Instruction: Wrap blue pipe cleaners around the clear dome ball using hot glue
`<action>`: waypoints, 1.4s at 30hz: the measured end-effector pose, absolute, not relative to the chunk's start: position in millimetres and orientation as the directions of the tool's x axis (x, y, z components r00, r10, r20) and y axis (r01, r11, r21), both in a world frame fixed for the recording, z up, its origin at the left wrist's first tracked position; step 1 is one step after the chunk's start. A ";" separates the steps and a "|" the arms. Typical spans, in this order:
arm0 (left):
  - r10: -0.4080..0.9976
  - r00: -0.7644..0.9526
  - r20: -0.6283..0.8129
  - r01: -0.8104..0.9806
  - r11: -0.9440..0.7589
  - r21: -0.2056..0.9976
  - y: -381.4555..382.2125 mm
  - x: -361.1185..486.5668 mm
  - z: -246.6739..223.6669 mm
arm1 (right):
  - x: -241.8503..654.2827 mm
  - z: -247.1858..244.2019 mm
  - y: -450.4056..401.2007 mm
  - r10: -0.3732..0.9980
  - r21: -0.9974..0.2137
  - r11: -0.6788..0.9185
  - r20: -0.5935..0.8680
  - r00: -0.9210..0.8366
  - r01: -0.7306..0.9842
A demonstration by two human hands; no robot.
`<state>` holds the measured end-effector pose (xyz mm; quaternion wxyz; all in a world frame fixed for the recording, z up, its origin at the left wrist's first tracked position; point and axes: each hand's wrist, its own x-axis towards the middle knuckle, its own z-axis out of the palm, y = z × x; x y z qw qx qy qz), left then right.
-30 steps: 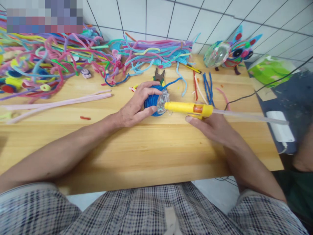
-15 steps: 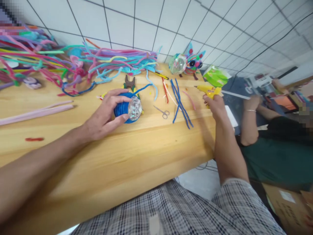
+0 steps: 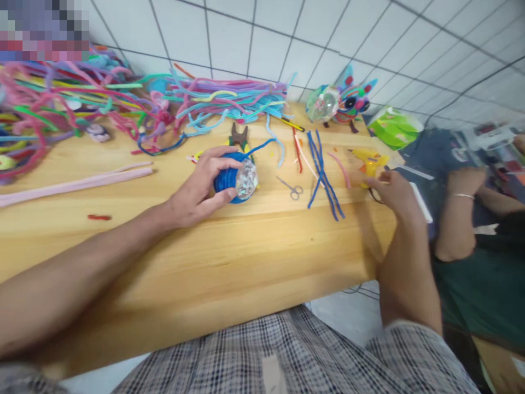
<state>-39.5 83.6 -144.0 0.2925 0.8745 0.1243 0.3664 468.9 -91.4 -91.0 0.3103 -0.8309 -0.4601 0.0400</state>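
My left hand (image 3: 207, 189) is wrapped round a clear ball (image 3: 247, 179) partly wound with blue pipe cleaner (image 3: 225, 178); one loose blue end sticks out to the upper right. Behind the ball lie pliers (image 3: 240, 134) with green and yellow handles, partly hidden. On the right, a yellow glue gun (image 3: 371, 160) rests near the table's end. My right hand (image 3: 394, 191) is just in front of it, fingers apart and slightly blurred, not gripped round the gun. Between the hands are small scissors (image 3: 293, 189) and crossed blue pipe cleaners (image 3: 322, 175).
A heap of coloured pipe cleaners (image 3: 233, 98) runs along the tiled wall. At the back stands a pipe-cleaner animal figure (image 3: 355, 101) with a clear ball body. A green packet (image 3: 396, 128) is beside it. Another person's arm (image 3: 457, 219) is at the right.
My right hand has lowered the glue gun to the table and loosened its grip. My left hand still holds the wrapped ball. The whole view has shifted, with things appearing further right.
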 end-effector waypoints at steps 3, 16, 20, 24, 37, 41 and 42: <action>0.446 0.696 0.563 -0.001 -0.783 0.621 84.3 -38.6 -145.7 | 446.2 -68.7 -111.8 0.696 -0.343 -0.592 0.239 0.677 0.729; 0.448 0.682 0.579 -0.002 -0.790 0.613 82.3 -35.0 -148.9 | 237.7 -71.8 -50.1 0.912 -0.519 0.373 0.358 -0.200 0.769; 0.434 0.693 0.575 0.002 -0.799 0.601 81.3 -34.9 -147.1 | 220.3 -82.1 -23.6 0.887 -0.512 0.432 0.389 -0.248 0.743; 0.431 0.700 0.570 0.024 -0.811 0.584 79.8 -35.0 -144.6 | 213.6 -91.1 -10.3 0.876 -0.504 0.462 0.390 -0.284 0.730; 0.445 0.678 0.585 -0.015 -0.787 0.616 78.5 -34.5 -147.0 | 213.6 -103.6 -2.5 0.845 -0.455 0.513 0.419 -0.333 0.728; 0.437 0.663 0.609 -0.046 -0.787 0.615 78.5 -33.1 -147.8 | 213.5 -104.4 -1.7 0.851 -0.460 0.504 0.412 -0.327 0.731; 0.433 0.662 0.612 -0.049 -0.789 0.612 78.5 -32.8 -147.9 | 213.6 -104.5 -1.6 0.855 -0.467 0.497 0.405 -0.323 0.731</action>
